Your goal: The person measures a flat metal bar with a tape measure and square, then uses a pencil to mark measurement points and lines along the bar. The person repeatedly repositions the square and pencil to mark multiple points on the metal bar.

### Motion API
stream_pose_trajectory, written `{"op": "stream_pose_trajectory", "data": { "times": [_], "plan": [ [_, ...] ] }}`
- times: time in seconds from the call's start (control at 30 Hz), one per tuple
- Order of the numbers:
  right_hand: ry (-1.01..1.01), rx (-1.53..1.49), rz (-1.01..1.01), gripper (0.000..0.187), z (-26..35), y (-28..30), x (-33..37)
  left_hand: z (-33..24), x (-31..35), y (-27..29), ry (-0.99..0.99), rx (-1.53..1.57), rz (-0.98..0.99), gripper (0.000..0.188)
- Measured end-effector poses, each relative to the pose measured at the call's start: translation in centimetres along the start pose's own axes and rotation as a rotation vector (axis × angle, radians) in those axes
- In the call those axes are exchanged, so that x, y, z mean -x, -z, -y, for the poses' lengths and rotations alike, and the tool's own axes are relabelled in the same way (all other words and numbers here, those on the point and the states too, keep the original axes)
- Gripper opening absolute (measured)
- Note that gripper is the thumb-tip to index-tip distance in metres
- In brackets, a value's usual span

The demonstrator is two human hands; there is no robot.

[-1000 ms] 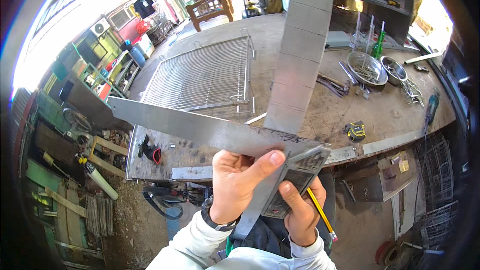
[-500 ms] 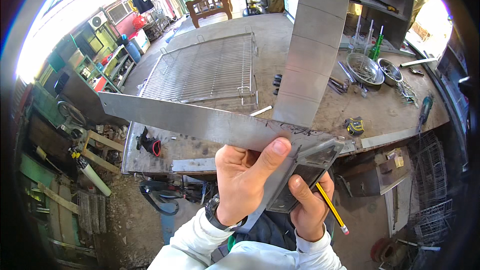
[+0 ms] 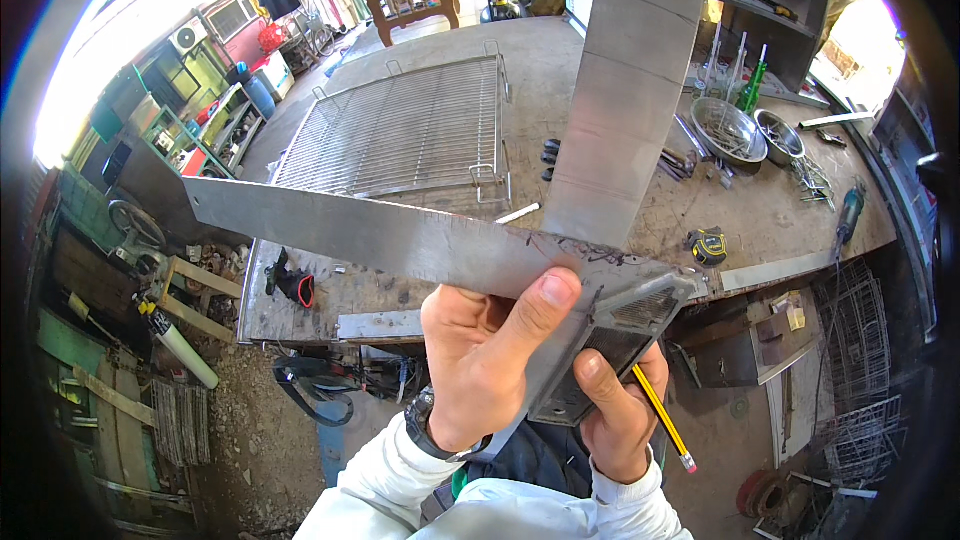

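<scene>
A try square has its long metal blade (image 3: pixel 330 225) stretching leftward across a flat metal strip (image 3: pixel 628 90), which is marked with several cross lines. My left hand (image 3: pixel 495 345) clamps the blade against the strip, thumb on top and fingers curled beneath. In my right hand (image 3: pixel 620 405) is the square's dark handle (image 3: pixel 577 368), with the thumb pressed on its face. A yellow and black pencil (image 3: pixel 662 418) is tucked among the same hand's fingers, its pink eraser end pointing down. Dark scribbled marks lie near the corner where blade and handle meet.
Beyond my hands, a workbench (image 3: pixel 560 70) carries a wire grill rack (image 3: pixel 395 130), a tape measure (image 3: pixel 708 246), two metal bowls (image 3: pixel 730 130), a green bottle (image 3: pixel 752 90) and a power tool (image 3: pixel 851 208). Wire racks (image 3: pixel 855 340) stand below right.
The square's blade has tilted slightly, its far left end shifting left and up. The strip's upper end has moved a little to the right. Both hands keep their hold.
</scene>
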State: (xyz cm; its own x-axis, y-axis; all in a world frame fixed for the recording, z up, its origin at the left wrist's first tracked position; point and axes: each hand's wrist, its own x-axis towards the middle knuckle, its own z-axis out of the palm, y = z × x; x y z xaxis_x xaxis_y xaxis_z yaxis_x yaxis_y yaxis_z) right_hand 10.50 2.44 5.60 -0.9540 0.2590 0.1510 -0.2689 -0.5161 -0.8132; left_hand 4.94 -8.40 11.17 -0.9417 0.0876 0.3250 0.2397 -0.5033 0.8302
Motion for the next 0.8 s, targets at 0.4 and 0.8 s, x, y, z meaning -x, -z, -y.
{"op": "stream_pose_trajectory", "data": {
  "times": [0.4, 0.8],
  "plan": [
    [0.578, 0.426, -0.007, 0.055, 6.8, 4.1, -4.8, 0.6, -0.8, 0.9, -0.058, -0.062, 0.01, 0.012],
    [0.607, 0.483, 0.097, 0.036, 6.5, 2.4, -4.5, 0.3, -0.4, 0.4, -0.022, -0.056, 0.038, 0.01]
  ]
}}
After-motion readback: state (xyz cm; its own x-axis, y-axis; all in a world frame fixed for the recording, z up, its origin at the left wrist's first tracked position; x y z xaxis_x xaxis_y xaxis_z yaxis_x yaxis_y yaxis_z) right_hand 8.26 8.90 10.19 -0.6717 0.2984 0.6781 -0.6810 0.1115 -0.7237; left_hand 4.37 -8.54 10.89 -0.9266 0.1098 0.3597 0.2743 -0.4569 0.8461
